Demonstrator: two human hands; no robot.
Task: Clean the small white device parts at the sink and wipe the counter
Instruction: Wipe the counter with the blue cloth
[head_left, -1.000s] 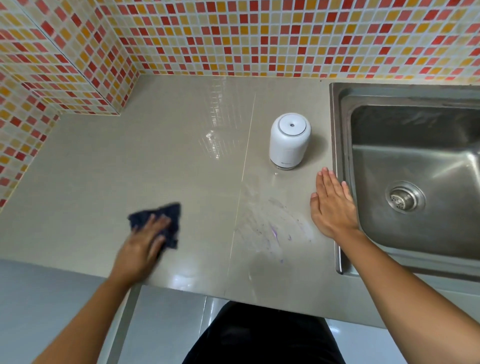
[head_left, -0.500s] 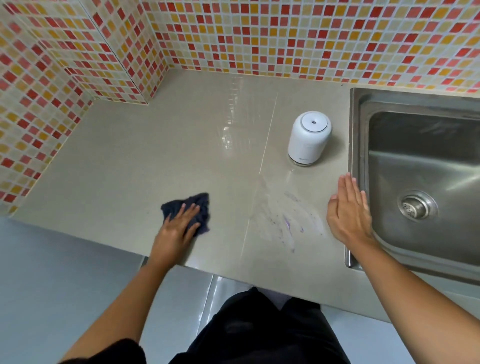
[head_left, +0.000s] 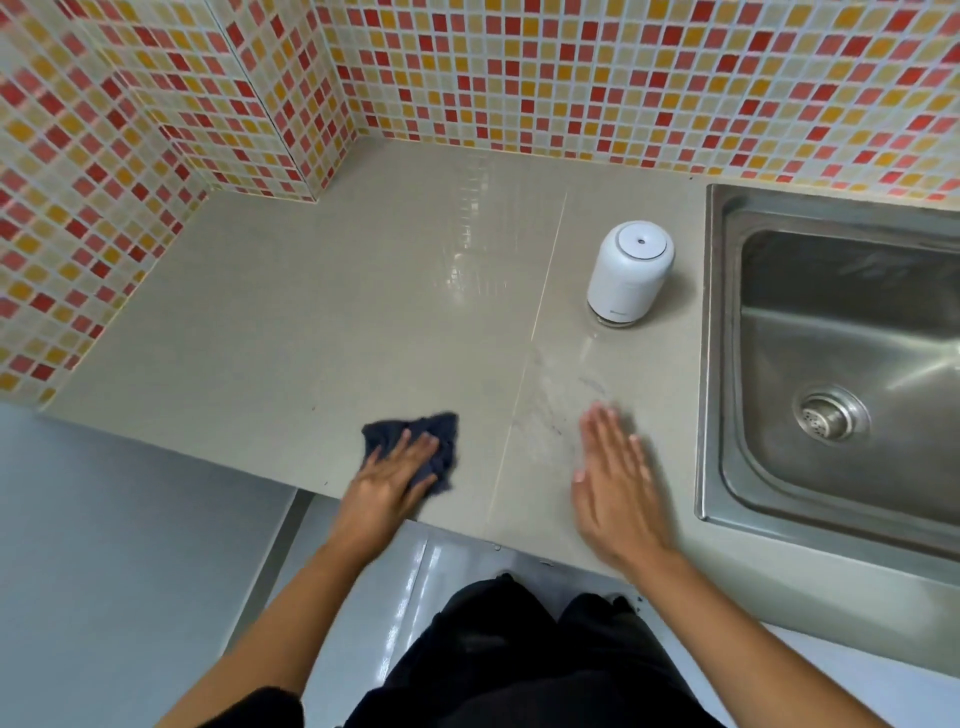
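**Desk:** What is going on here?

**Photographer:** A dark cloth (head_left: 415, 447) is lying near the front edge of the grey counter (head_left: 311, 322), and the left hand (head_left: 387, 480) is pressing it down with flat fingers. Wiping is under way, I judge.

**Desk:** Next?

**Photographer:** The cloth is probably heading right, over faint smears (head_left: 545, 405). The right hand (head_left: 615, 483), fingers straight and together, is blurring there; contact, I cannot tell. The white device (head_left: 631, 270) is standing upright beside the sink (head_left: 709, 364). Red-and-orange mosaic tiles (head_left: 571, 78) are lining the corner.
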